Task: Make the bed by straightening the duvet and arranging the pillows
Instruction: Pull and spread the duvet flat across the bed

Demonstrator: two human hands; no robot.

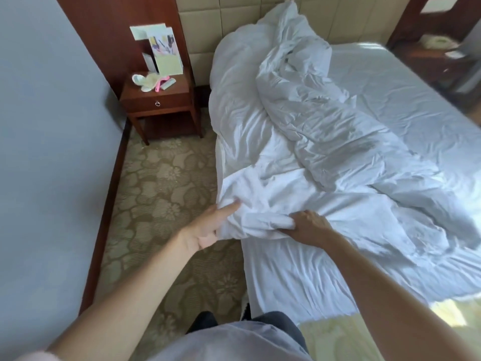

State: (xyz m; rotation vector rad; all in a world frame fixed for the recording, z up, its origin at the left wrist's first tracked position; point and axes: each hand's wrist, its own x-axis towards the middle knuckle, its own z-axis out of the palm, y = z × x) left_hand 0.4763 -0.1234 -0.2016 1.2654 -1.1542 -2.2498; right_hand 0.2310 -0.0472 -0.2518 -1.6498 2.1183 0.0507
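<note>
- We see the white duvet point(325, 131) bunched in a crumpled heap down the middle of the bed point(406, 82), piled up against the padded headboard point(234, 24).
- Left hand point(208, 225) grips the duvet's near corner at the bed's left edge, index finger stretched out on the fabric, other fingers hidden under the cloth.
- Right hand point(307, 227) clutches a bunched fold of the same corner, fingers curled round it.
- Wooden nightstand point(158, 100) beside the bed, by the wall, with leaflets point(161, 48) on top.
- We can't single out any pillows.
</note>
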